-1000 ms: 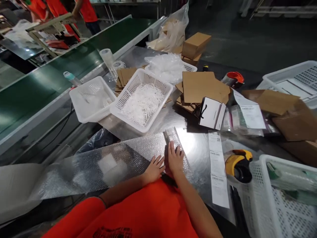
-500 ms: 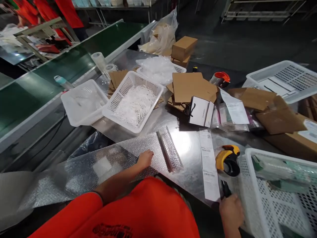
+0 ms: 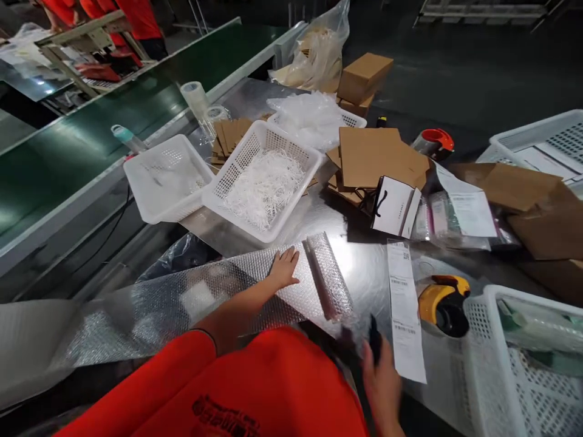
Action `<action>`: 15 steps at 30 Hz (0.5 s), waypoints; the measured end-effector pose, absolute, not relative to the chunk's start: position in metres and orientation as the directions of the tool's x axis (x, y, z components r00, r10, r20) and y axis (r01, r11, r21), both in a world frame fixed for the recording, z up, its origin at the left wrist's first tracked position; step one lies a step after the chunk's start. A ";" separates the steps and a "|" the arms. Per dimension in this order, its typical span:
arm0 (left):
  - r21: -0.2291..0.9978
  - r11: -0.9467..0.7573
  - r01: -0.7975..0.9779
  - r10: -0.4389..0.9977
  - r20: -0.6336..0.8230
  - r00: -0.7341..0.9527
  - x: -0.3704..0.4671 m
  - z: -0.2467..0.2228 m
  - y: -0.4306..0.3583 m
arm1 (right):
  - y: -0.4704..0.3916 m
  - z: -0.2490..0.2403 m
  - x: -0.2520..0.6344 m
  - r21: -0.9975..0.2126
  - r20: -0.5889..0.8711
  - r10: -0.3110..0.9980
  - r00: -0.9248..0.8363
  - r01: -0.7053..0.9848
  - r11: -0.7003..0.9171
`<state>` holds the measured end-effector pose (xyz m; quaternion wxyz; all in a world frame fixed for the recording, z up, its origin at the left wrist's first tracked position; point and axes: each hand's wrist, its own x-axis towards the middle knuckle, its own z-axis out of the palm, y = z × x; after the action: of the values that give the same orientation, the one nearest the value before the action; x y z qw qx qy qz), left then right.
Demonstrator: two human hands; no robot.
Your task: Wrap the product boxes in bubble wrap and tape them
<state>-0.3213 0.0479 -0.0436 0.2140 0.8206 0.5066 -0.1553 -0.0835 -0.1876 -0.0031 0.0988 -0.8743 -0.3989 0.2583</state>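
Note:
A long sheet of bubble wrap (image 3: 173,303) runs from the left across the near edge of the metal table. At its right end it forms a rolled-up bundle (image 3: 330,276). My left hand (image 3: 285,267) lies flat on the sheet with fingers spread, just left of the bundle. My right hand (image 3: 381,376) is closed around a slim black utility knife (image 3: 375,340), whose tip points up; motion blurs it. A strip of printed labels (image 3: 405,309) lies to the right of that hand. Beyond it sits a yellow and black tape dispenser (image 3: 444,303).
White baskets stand around: one with shredded paper (image 3: 268,188), another at left (image 3: 166,182), one with wrapped packs (image 3: 494,364). Flat cardboard (image 3: 378,158), a white gift bag (image 3: 394,206) and a red tape dispenser (image 3: 432,142) lie behind. A green conveyor (image 3: 91,133) passes at left.
My right hand has moved left from beside the right basket toward the bundle, with the knife now in it. My left hand has slid toward the bundle and spread its fingers. The view has shifted.

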 end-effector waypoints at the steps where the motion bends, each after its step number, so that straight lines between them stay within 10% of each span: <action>1: 0.193 -0.392 0.900 0.770 -0.467 0.435 -0.324 -0.043 0.049 | -0.163 0.001 -0.105 -0.451 -0.389 0.800 0.456 0.663 -0.598; 15: 0.206 -0.399 0.893 0.749 -0.489 0.448 -0.327 -0.041 0.063 | 0.039 -0.006 -0.225 -0.178 -0.605 0.754 0.254 0.880 -0.439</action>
<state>-0.3275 0.0633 -0.0407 0.2240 0.8207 0.5002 -0.1615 -0.2247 0.0394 -0.0058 -0.0985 -0.7856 -0.5202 0.3202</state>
